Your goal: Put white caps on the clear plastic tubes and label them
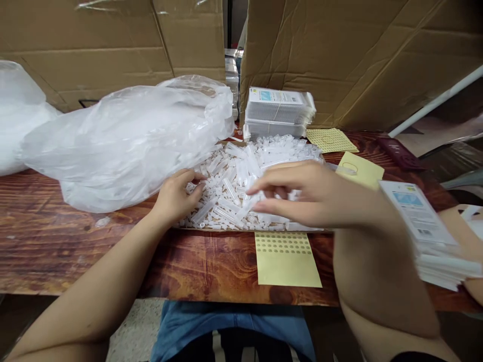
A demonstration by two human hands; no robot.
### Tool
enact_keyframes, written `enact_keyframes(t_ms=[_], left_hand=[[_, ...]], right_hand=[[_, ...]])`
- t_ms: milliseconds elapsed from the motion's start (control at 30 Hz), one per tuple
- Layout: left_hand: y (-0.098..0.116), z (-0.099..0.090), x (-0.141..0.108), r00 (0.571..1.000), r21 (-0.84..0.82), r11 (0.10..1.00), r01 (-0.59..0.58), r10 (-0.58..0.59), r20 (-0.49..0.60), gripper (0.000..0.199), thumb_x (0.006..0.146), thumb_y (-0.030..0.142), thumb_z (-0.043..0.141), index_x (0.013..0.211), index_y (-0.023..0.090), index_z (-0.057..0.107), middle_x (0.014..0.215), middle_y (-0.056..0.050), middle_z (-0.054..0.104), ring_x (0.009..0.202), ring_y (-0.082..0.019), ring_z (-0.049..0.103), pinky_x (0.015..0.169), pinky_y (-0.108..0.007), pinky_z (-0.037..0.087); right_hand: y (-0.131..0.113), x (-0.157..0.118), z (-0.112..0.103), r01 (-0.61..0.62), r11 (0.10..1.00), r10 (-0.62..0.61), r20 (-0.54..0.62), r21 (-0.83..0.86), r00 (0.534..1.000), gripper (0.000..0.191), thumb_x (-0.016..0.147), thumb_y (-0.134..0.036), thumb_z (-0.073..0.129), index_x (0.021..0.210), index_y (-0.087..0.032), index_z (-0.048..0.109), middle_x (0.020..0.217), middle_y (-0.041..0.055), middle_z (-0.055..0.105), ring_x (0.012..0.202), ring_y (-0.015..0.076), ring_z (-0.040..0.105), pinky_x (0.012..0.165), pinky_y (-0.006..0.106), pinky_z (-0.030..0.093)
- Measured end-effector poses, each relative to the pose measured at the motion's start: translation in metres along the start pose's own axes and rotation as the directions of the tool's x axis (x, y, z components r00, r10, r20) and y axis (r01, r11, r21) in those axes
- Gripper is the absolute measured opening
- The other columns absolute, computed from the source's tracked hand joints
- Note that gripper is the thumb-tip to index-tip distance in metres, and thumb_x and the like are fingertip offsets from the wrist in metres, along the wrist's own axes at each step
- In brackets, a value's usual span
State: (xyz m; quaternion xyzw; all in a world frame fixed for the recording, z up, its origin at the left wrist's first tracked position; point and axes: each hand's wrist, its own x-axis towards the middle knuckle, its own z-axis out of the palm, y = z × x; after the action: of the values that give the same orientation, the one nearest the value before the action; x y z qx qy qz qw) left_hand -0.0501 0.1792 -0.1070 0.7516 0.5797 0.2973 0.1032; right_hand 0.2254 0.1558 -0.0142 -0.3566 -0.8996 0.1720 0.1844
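Note:
My left hand (177,197) is at the left edge of a shallow cardboard tray (211,230) heaped with small clear and white plastic tubes and caps (236,188). Its thumb and fingers are curved and apart, with nothing visible between them. Over the right half of the heap is my right hand (302,193), slightly blurred. Its thumb and forefinger point left with a gap between them, while the other fingers curl under; I see nothing held there. A yellow sheet of small round stickers (289,261) lies at the tray's front edge.
Large translucent plastic bags (128,136) fill the left. Banded stacks of printed cards (277,110) stand behind the tray; another card stack (418,216) lies right, near another person's arm (462,226). More yellow sheets (334,140) lie behind right. Cardboard panels (320,50) wall the back.

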Motion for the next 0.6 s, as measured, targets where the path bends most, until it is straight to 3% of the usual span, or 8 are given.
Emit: enact_keyframes(t_ms=[100,233,467,600], left_hand=[[0.002,-0.004,0.001,0.998,-0.028,0.998,0.064,-0.065,-0.021,0.033,0.087,0.037,0.055,0.106,0.018,0.074,0.103,-0.007,0.074,0.097,-0.023,0.069,0.095,-0.034,0.054],[0.002,-0.007,0.001,0.990,-0.030,0.990,0.139,-0.140,-0.027,0.038,0.084,0.033,0.055,0.114,0.018,0.072,0.108,-0.008,0.075,0.098,-0.023,0.069,0.087,-0.032,0.056],[0.002,-0.007,0.000,0.988,-0.113,0.982,0.151,-0.155,-0.019,0.035,0.085,0.030,0.058,0.115,0.018,0.071,0.107,-0.007,0.078,0.100,-0.023,0.071,0.090,-0.034,0.054],[0.001,-0.009,0.001,0.987,-0.130,0.981,0.147,-0.153,-0.042,0.032,0.086,0.029,0.058,0.113,0.018,0.071,0.109,-0.008,0.078,0.100,-0.023,0.071,0.084,-0.032,0.055]], right_hand=[[-0.003,0.023,0.040,-0.110,0.978,0.138,0.149,-0.178,0.979,0.013,0.095,-0.022,0.062,0.085,-0.016,0.069,0.091,0.0092,0.072,0.082,0.0218,0.064,0.075,0.034,0.045],[-0.008,0.037,0.082,-0.091,0.955,0.162,0.241,-0.282,0.957,0.021,0.093,-0.017,0.058,0.110,-0.011,0.069,0.108,0.0173,0.071,0.104,0.0306,0.066,0.088,0.041,0.049],[-0.007,0.035,0.093,-0.140,0.916,0.237,0.226,-0.376,0.945,0.033,0.087,-0.009,0.047,0.113,-0.007,0.068,0.113,0.0207,0.068,0.112,0.0329,0.065,0.094,0.042,0.049],[0.001,0.037,0.093,-0.123,0.914,0.221,0.222,-0.387,0.950,0.031,0.085,-0.014,0.048,0.109,-0.007,0.068,0.110,0.0204,0.070,0.108,0.0332,0.065,0.093,0.043,0.046]])
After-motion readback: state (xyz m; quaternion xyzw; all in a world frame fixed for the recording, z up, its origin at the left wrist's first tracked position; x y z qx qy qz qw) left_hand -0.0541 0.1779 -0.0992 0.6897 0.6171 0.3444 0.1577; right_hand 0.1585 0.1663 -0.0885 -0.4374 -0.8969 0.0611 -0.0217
